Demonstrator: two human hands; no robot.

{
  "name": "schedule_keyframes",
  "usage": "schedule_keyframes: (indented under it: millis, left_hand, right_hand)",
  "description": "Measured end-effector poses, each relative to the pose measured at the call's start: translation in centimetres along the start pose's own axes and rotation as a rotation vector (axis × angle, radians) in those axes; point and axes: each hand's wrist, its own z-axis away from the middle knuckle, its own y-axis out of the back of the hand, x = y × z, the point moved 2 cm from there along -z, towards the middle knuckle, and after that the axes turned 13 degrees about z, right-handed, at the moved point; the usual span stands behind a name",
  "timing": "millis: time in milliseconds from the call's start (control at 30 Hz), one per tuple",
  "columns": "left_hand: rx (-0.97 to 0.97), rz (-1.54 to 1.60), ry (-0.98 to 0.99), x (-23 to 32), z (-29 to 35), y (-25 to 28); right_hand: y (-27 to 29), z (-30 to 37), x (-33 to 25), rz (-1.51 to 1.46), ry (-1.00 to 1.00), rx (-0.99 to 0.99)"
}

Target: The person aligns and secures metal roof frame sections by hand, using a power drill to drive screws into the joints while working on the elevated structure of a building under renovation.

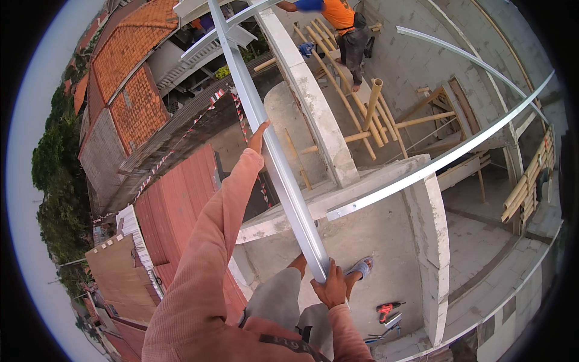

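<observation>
Steel channel [274, 151], long, thin-walled and probably light but whippy and slick, slants up over the concrete wall [319, 120], right hand [330, 288] clamped round its low end, left hand [258, 136] pressed flat against it farther up.

Item: steel channel [274, 151].
Appearance: long, pale grey, folded light-gauge metal profile with a lengthwise ridge.
Pose: slanted, running from lower centre up toward the upper left.
Near end: gripped at its lower tip.
Mid-length: supported from the left side.
Far end: meets other grey profiles overhead.
</observation>
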Motion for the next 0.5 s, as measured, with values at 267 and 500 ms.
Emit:
schedule_keyframes:
  millis: [267, 500]
  left_hand:
    - [-0.159, 0.162, 0.132, -1.8, -1.9, 1.6]
    - [-0.242, 0.329, 0.030, -4.7, -3.1, 1.9]
  right_hand:
    - [-3.7, -3.6, -1.2, 0.057, -0.016, 0.022]
    - [-6.5, -4.9, -1.0, 0.097, -0.076, 0.009]
